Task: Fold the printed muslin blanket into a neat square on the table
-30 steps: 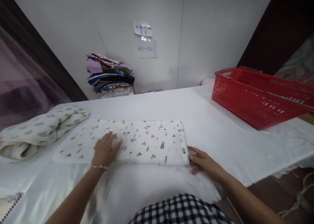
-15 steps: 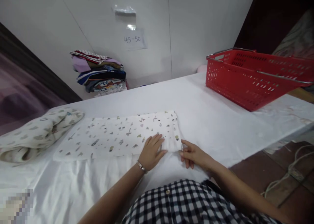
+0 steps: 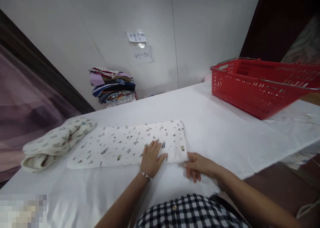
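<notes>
A white cloth with small printed motifs (image 3: 112,146) lies folded into a long flat strip across the table. My left hand (image 3: 152,158) rests flat on its near edge, right of the middle, fingers stretched out. At the near right corner of the cloth, my right hand (image 3: 196,166) pinches the fabric between thumb and forefinger. Left of the strip, touching or close to its end, is a bunched cream cloth with grey-green spots (image 3: 52,141).
A red plastic basket (image 3: 240,91) with metal handles stands at the back right. Against the wall rises a stack of folded clothes (image 3: 113,86). White fabric covers the table (image 3: 200,111). Paper signs (image 3: 143,55) hang on the wall, and a pinkish curtain (image 3: 30,105) is at left.
The whole view has shifted a little, so things sit lower in the picture. My left hand lies flatter on the cloth; my right hand stays at the same corner.
</notes>
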Demonstrator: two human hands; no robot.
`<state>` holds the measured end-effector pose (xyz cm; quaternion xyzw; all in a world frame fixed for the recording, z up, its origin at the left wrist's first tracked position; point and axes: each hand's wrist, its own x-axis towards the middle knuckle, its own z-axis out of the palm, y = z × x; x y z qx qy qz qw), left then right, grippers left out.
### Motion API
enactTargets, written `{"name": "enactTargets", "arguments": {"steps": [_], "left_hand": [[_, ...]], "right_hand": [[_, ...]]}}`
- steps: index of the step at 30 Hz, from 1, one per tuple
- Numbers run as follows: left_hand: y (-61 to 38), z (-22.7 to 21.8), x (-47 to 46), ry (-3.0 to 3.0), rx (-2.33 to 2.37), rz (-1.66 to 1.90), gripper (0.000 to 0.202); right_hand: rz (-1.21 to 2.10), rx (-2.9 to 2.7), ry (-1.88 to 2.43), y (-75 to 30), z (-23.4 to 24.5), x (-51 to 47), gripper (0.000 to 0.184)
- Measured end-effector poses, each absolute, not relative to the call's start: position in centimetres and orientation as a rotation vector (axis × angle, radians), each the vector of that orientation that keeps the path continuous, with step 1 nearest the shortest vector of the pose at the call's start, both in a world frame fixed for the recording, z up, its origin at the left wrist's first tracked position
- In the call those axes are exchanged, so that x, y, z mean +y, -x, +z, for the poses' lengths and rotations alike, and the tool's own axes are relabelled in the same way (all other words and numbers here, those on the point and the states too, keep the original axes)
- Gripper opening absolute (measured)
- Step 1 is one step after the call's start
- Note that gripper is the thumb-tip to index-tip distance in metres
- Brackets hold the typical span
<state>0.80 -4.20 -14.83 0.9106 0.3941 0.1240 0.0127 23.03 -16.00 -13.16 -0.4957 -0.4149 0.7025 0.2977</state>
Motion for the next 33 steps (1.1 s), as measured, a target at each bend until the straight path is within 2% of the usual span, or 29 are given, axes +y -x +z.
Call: {"name": "enactTargets", "arguments": {"steps": [6, 13, 20, 23, 27, 33], "left_hand": [[-0.3, -15.8, -3.4, -2.842, 1.314, 0.325, 0.062], [-0.3, -15.1, -3.5, -2.765, 1.316, 0.390, 0.054], [-3.7, -12.9, -7.4, -2.706, 0.894, 0.599, 0.033], [-4.4, -12.9, -9.2, -2.720, 0.738, 0.544, 0.035], [-4.2, -13.0, -10.0, -2.713, 0.719, 0.499, 0.036], [-3.6, -13.3, -10.2, -2.752, 0.700, 0.472, 0.045]], "right_hand": [[1.880, -1.182, 1.383, -23.3, -13.3, -17.5, 0.041], [1.751, -1.350, 1.523, -23.8, -12.5, -16.8, 0.030], [1.114, -1.330, 1.766, -26.3, -12.6, -10.0, 0.027], [0.849, -1.367, 1.915, -27.4, -13.0, -7.0, 0.037], [0.609, -1.500, 1.886, -27.1, -13.1, -3.8, 0.043], [0.222, -1.937, 1.982, -25.4, -15.4, -1.3, 0.051]]}}
